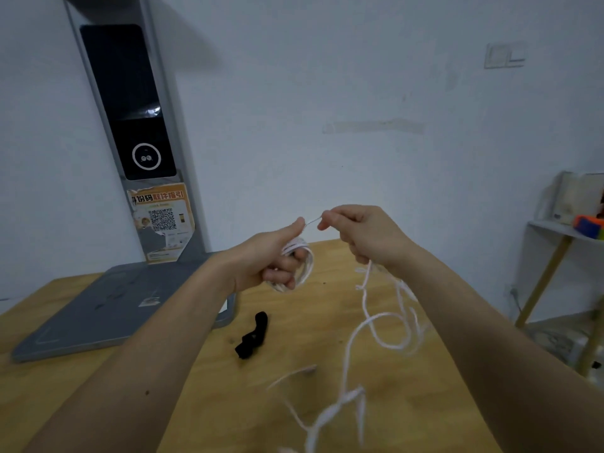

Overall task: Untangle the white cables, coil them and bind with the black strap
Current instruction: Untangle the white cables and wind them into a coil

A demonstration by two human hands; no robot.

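Note:
My left hand [273,256] grips a small coil of white cable [305,266] wound in loops round its fingers, held above the wooden table [196,387]. My right hand [362,233] pinches a short taut stretch of the same cable just right of the left thumb. From the right hand the loose white cable [385,335] hangs down in tangled loops and trails toward the near table edge. The black strap [253,335] lies crumpled on the table below my left hand, untouched.
A grey device with a flat base [108,312] and a tall upright black-screen column stands at the table's back left, against the white wall. A small shelf [562,230] with colourful objects stands to the right of the table.

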